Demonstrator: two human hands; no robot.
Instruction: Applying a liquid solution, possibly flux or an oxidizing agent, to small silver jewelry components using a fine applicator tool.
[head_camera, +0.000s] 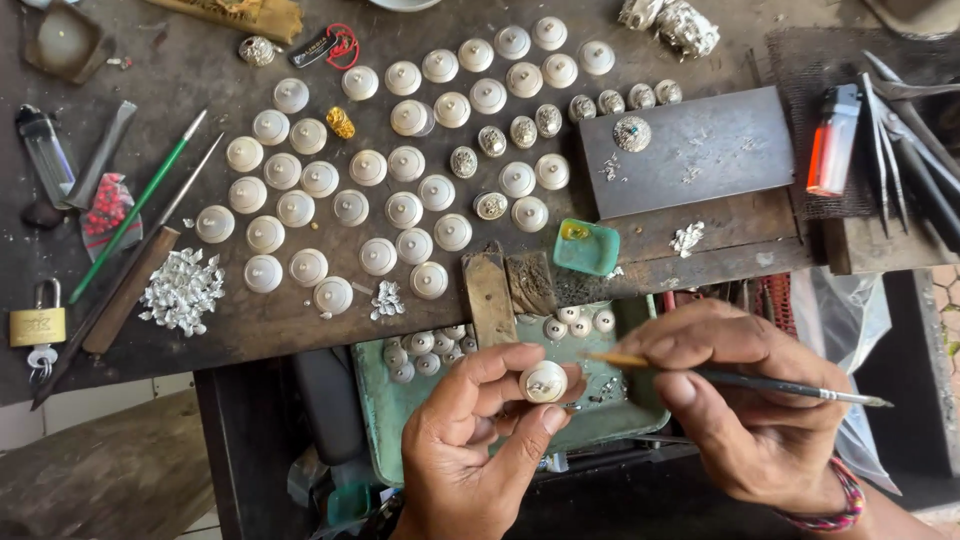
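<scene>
Starting at the left of the bench (250, 320), we see a brass padlock (38, 325), a green-handled tool (140, 205) and a loose heap of small silver bits (182, 290). Beyond them lie rows of plain white domed pieces (350, 208), which we judge are waiting for decoration; they far outnumber the few ornamented domes (520, 130) nearer the middle, so most of the work looks left to do. A small teal dish (587, 247) holds something yellow, and a dark metal slab (700, 150) carries one ornamented dome. Below the bench edge, a green tray (385, 410) holds more small domes. Our left hand (470, 450) pinches a single white dome (545, 382) between thumb and fingertips, holding it above the tray. Our right hand (745, 410) is closed around a thin brush (740, 378), its tip close to that dome. Farther right rest a red lighter (832, 140) and tweezers (905, 150).
</scene>
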